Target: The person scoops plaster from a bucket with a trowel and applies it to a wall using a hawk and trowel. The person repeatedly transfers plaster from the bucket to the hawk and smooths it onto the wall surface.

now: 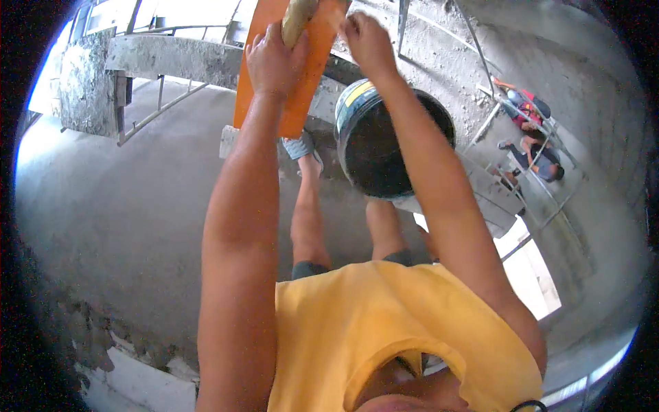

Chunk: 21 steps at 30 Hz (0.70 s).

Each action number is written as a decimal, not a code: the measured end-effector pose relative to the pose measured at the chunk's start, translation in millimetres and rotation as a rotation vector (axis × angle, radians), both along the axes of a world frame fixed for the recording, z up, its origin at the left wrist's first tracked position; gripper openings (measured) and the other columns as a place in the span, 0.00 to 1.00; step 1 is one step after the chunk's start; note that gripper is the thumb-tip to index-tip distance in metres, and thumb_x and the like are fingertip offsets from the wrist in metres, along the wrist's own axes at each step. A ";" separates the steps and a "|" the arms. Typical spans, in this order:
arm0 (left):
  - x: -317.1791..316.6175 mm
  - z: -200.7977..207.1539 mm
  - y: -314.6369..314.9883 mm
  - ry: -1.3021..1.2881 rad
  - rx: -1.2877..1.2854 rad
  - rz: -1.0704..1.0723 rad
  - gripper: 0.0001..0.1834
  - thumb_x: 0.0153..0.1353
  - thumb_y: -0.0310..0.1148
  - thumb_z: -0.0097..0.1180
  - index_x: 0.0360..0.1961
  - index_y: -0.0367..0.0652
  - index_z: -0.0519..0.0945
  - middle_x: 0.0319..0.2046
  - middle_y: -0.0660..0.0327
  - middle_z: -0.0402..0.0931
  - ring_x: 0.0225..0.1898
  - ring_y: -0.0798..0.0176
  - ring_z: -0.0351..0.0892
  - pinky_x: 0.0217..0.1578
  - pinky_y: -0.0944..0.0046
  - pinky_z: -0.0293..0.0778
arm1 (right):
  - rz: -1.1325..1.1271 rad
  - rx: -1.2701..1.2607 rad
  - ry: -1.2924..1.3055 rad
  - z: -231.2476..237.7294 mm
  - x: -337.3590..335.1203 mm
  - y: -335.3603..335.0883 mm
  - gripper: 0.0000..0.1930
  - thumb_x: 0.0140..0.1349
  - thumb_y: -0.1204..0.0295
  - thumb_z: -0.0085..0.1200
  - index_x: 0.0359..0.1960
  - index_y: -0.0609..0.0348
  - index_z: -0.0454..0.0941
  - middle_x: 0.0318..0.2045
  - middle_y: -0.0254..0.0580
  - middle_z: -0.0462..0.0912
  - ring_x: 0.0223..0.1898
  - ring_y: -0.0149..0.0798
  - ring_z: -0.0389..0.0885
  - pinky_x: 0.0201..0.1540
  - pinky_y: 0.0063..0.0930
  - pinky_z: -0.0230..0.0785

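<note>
Grey, roughly finished surfaces (123, 206) made up the surroundings, with a weathered plank (175, 56) at upper left and a scaffold tube (473, 38) at upper right. Two other people, one in red (528, 106) and one in dark clothing (546, 165), were well apart at the right. Orange board (296, 103) was found at the top centre, in front of the wearer, tilted, its upper end out of view; a pale handle (298, 22) lay along its face. Left hand (276, 63) was on the board at the handle's lower end; whether its fingers were clamped on the handle could not be determined. Right hand (367, 42) was near the board's right edge, fingers curled and blurred; any hold could not be confirmed. Black bucket (345, 103) stood below the right hand, partly covered by the forearm.
</note>
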<state>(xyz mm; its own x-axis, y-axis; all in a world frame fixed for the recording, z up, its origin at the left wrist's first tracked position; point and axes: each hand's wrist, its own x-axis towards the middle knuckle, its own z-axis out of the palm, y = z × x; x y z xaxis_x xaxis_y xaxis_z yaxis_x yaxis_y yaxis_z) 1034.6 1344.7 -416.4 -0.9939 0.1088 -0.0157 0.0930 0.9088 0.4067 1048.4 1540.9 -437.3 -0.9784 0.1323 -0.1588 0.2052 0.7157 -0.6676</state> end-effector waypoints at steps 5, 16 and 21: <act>-6.0 1.2 3.6 -0.048 0.041 0.043 0.26 0.59 0.55 0.57 0.45 0.42 0.79 0.33 0.50 0.83 0.43 0.45 0.82 0.50 0.45 0.71 | 0.019 -0.068 -0.099 -11.1 28.9 -14.5 0.14 0.65 0.63 0.57 0.43 0.61 0.79 0.41 0.60 0.82 0.45 0.61 0.80 0.46 0.47 0.74; -4.9 4.6 6.5 -0.039 0.021 0.023 0.26 0.60 0.56 0.56 0.44 0.42 0.80 0.34 0.49 0.83 0.43 0.44 0.82 0.49 0.43 0.71 | -0.192 -0.075 -0.001 -1.2 33.3 -37.6 0.13 0.68 0.64 0.54 0.35 0.64 0.74 0.30 0.60 0.80 0.34 0.64 0.80 0.37 0.50 0.71; -7.7 7.7 2.6 -0.061 0.022 0.048 0.26 0.60 0.55 0.57 0.44 0.41 0.79 0.34 0.49 0.83 0.43 0.44 0.82 0.49 0.44 0.71 | -0.230 -0.142 -0.121 -1.7 93.0 -75.0 0.15 0.67 0.62 0.58 0.33 0.64 0.74 0.27 0.60 0.80 0.31 0.63 0.81 0.33 0.49 0.71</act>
<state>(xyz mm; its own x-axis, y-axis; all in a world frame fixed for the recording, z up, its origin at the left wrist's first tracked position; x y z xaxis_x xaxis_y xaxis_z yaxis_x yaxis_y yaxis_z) 1026.9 1347.3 -408.7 -0.9953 0.0617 -0.0741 0.0240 0.9025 0.4300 1141.5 1465.9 -438.9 -0.8982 0.3165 -0.3049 0.4351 0.5424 -0.7186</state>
